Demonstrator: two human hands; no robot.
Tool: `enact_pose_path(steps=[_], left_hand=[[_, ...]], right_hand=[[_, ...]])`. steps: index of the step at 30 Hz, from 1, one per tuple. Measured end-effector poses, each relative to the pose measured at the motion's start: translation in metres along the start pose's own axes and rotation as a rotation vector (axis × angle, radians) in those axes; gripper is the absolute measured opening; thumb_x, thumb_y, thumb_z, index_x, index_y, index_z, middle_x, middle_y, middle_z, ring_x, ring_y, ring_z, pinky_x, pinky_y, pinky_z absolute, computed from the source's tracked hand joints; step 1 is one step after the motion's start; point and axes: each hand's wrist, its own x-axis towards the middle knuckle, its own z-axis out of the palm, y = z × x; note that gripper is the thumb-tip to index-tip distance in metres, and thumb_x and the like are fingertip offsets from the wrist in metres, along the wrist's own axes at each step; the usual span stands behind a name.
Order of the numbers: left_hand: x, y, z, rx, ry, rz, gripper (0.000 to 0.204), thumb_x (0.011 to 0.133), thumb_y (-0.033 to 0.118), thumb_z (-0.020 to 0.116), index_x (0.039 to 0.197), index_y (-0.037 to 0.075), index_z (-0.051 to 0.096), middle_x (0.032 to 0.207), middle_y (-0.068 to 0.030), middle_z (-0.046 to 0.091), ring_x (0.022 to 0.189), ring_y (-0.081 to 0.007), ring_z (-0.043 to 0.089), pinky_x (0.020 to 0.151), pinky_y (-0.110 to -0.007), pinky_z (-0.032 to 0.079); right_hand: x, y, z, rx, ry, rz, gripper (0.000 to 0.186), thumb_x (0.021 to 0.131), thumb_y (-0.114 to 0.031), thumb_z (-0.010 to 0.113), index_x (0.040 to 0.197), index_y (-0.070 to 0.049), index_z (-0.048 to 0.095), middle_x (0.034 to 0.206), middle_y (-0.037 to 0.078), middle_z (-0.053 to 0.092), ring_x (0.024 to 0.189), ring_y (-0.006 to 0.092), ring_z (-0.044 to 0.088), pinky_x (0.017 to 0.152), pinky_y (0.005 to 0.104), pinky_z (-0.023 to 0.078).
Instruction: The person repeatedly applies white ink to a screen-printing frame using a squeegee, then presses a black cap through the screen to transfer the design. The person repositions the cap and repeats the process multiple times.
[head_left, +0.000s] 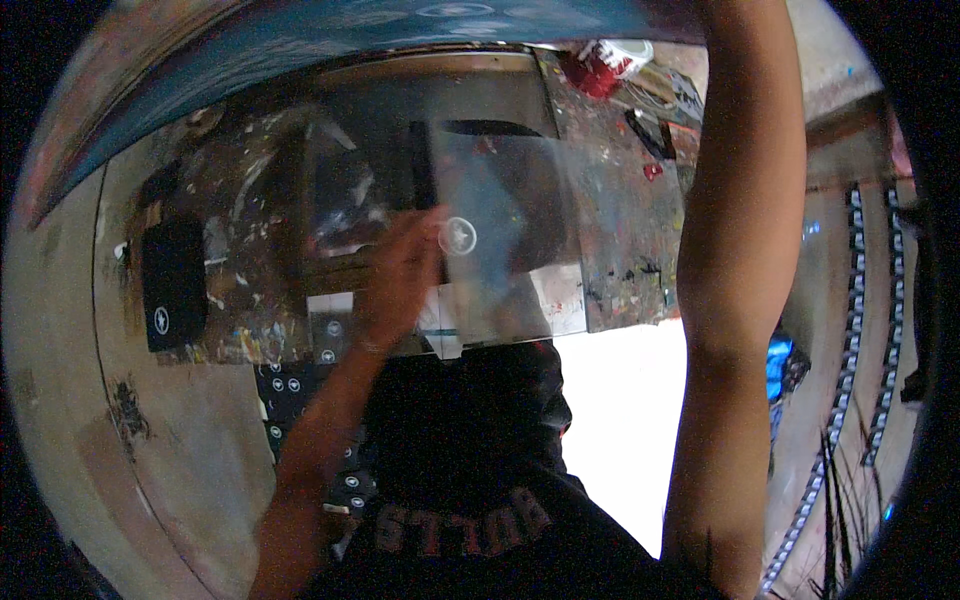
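My left hand [403,272] is raised in the middle of the view and grips the left edge of a clear plastic sheet [500,235] that bears a small white round emblem. The sheet hangs upright in front of a paint-spattered work table [620,230]. My right forearm [740,250] reaches straight up along the right side; the hand itself passes out of the top of the picture, up against a large blue painted panel [330,30]. What that hand holds is hidden.
A black rectangular block [173,283] with a white emblem lies at the left of the table. A red and white container [605,62] stands at the far edge. Small dark printed squares [290,385] lie below my left arm. My dark shirt [470,480] fills the lower middle.
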Motion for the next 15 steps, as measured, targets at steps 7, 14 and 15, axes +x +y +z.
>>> enact_pose_path(steps=[7, 14, 15], left_hand=[[0.014, 0.149, 0.002, 0.022, -0.018, 0.254, 0.061, 0.100, 0.017, 0.068, 0.149, -0.007, 0.042, 0.149, -0.0281, 0.051, 0.131, -0.0390, 0.058, 0.112, -0.045, 0.046], [0.017, 0.158, -0.181, 0.838, -0.015, -0.119, 0.074, 0.067, 0.029, 0.092, 0.131, 0.005, 0.062, 0.124, -0.0197, 0.065, 0.116, -0.0375, 0.062, 0.101, -0.047, 0.048], [0.003, 0.153, -0.175, 0.836, -0.132, -0.145, 0.060, 0.067, 0.031, 0.092, 0.116, 0.005, 0.070, 0.109, -0.0171, 0.070, 0.104, -0.0371, 0.066, 0.092, -0.047, 0.052]], right_hand=[[0.004, -0.046, -0.018, 0.226, -0.232, 0.643, 0.062, 0.096, -0.048, 0.057, 0.058, 0.000, 0.062, 0.048, 0.014, 0.054, 0.044, 0.0264, 0.053, 0.053, 0.0412, 0.052], [-0.113, -0.106, 0.043, 0.147, 0.071, 0.285, 0.053, 0.083, -0.054, 0.076, 0.080, -0.003, 0.062, 0.070, 0.012, 0.057, 0.070, 0.0335, 0.061, 0.072, 0.0480, 0.047], [-0.136, -0.122, 0.054, 0.137, 0.097, 0.248, 0.049, 0.081, -0.050, 0.078, 0.080, -0.005, 0.059, 0.074, 0.012, 0.057, 0.072, 0.0324, 0.060, 0.072, 0.0470, 0.046]])
